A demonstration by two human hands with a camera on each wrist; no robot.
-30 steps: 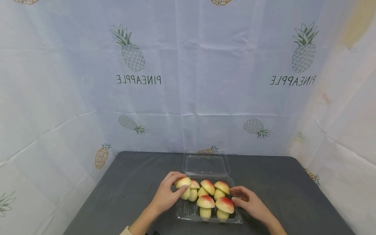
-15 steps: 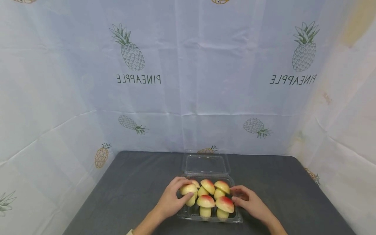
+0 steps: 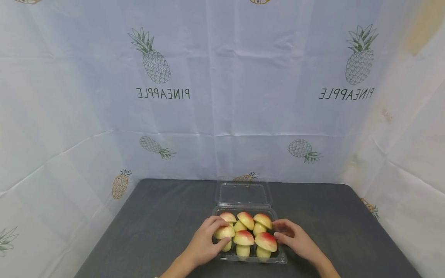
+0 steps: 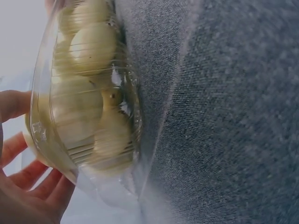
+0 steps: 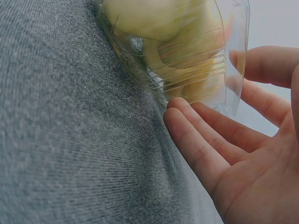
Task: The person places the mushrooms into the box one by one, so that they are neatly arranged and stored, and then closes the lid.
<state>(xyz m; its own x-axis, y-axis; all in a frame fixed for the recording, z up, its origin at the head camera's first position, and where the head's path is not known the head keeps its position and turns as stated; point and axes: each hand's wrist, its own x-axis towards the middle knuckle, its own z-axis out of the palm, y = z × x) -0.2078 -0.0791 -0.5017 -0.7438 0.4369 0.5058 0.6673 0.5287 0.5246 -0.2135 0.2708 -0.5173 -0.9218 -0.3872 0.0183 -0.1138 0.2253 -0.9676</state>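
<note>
A clear plastic clamshell box (image 3: 252, 259) lies opened on the dark table, its lid (image 3: 243, 194) folded back. Inside are two rows of pale yellow mushroom-shaped pieces, most with a red blush on the cap. My left hand (image 3: 204, 244) grips the front-left mushroom-shaped piece (image 3: 225, 231) by its cap, thumb in front and fingers behind. That piece stands upright in its place beside another mushroom-shaped piece (image 3: 243, 239). At the box's right side my right hand (image 3: 295, 239) rests with extended fingers (image 5: 201, 149) against the wall and rim.
A dark grey cloth-covered table (image 3: 167, 216) spreads around the box. White fabric (image 3: 222, 96) printed with pineapples hangs behind it and along both sides. A front-right mushroom-shaped piece (image 3: 265, 242) stands close to the right fingertips.
My left hand has moved right and toward the front, bringing its mushroom-shaped piece down into the front-left place. The back-left piece now shows more. My right hand stays still.
</note>
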